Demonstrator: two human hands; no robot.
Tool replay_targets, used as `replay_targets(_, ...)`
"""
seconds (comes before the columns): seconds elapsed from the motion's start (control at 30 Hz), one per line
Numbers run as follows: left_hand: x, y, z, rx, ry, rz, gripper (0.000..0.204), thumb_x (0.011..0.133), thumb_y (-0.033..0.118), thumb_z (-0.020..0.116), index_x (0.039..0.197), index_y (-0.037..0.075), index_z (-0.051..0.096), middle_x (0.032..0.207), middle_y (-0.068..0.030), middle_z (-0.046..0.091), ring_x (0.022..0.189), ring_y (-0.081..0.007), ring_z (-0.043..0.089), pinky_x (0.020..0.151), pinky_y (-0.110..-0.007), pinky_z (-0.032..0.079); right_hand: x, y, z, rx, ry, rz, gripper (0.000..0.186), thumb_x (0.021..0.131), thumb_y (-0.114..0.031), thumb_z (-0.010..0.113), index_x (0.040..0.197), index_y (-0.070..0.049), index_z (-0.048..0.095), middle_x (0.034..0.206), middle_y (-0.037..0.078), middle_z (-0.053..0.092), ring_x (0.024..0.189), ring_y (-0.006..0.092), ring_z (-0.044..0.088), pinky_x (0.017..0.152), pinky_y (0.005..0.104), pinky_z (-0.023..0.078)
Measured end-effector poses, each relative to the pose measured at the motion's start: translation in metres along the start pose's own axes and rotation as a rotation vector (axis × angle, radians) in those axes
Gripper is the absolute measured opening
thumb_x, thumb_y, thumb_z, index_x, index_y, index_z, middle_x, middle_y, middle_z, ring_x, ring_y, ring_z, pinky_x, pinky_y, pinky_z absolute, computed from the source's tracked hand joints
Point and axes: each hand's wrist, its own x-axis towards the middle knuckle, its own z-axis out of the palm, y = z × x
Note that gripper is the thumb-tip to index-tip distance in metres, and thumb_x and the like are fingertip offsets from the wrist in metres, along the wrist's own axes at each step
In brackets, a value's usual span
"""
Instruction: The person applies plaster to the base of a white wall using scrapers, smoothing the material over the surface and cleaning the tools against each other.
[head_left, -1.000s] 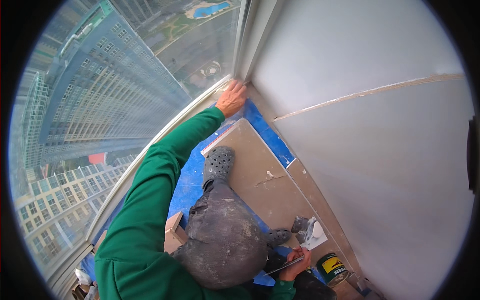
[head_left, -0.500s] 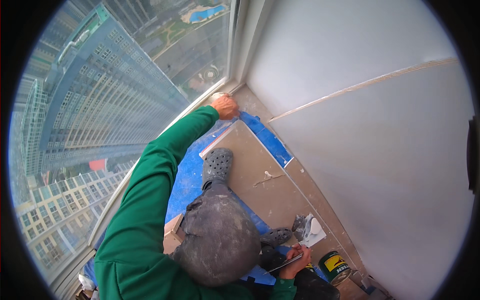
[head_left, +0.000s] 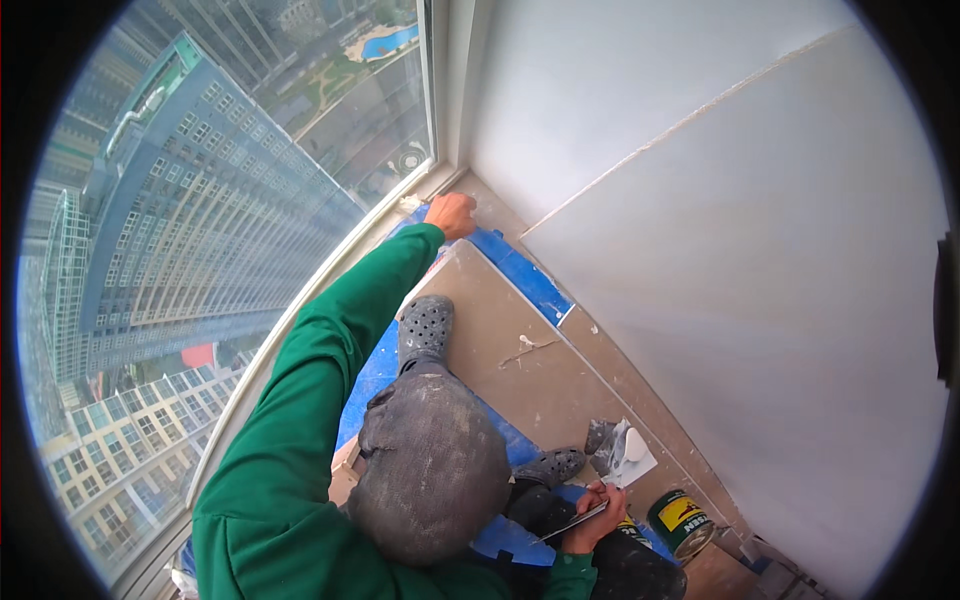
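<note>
My left hand point(head_left: 452, 214) is closed at the far corner, where the window sill point(head_left: 405, 205) meets the wall; whatever its fingers may hold is hidden. Low on the right, my right hand point(head_left: 592, 518) grips a thin flat tool point(head_left: 572, 523), seen nearly edge-on, its exact kind unclear. Just beyond those fingers is a flat white and grey plate point(head_left: 634, 468) with a lump of white paste point(head_left: 635, 446). I cannot tell whether the hand also holds the plate. My grey clog point(head_left: 426, 325) rests on a brown board point(head_left: 490, 310).
Blue sheeting point(head_left: 525, 275) shows around the board. A green and yellow can point(head_left: 683, 523) stands beside my right hand. On the right rises a pale wall panel point(head_left: 760, 250) with a rough seam. Tall window glass point(head_left: 250, 230) runs along my left.
My left hand has pulled back slightly from the white spot at the sill corner. The view has shifted a little. The right hand keeps its grip.
</note>
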Motion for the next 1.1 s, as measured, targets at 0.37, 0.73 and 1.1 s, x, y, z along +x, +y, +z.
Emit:
replay_targets(0.37, 0.011, 0.050, -0.034, -1.298, 0.101, -0.378, 0.065, 0.081, 0.010, 0.061, 0.139, 0.002, 0.034, 0.138, -0.0215, 0.039, 0.123, -0.0294, 0.047, 0.097, -0.042, 0.040, -0.010, -0.002, -0.008, 0.067, -0.052, -0.074, 0.021, 0.089, -0.021, 0.045, 0.081, -0.001, 0.046, 0.068, 0.012, 0.056, 0.036, 0.0122, 0.040, 0.036, 0.0224, 0.029)
replay_targets(0.73, -0.186, 0.133, -0.233, -1.065, -0.075, 0.027, 0.030, 0.091, 0.019, 0.057, 0.111, -0.003, 0.061, 0.101, -0.0131, 0.067, 0.086, -0.0164, 0.065, 0.077, -0.030, 0.051, -0.064, -0.075, -0.006, 0.369, -0.179, -0.121, 0.017, 0.089, -0.018, 0.044, 0.085, -0.002, 0.048, 0.070, 0.014, 0.057, 0.037, 0.0116, 0.042, 0.036, 0.0205, 0.029)
replay_targets(1.1, -0.354, 0.255, -0.334, -0.989, 0.204, 0.426, 0.022, 0.090, 0.017, 0.060, 0.097, -0.003, 0.065, 0.083, -0.0133, 0.068, 0.077, -0.0198, 0.066, 0.076, -0.031, 0.052, -0.138, -0.107, -0.053, 0.522, -0.425, -0.310, 0.017, 0.089, -0.010, 0.046, 0.091, 0.005, 0.051, 0.071, 0.016, 0.059, 0.039, 0.0094, 0.041, 0.038, 0.0199, 0.030)
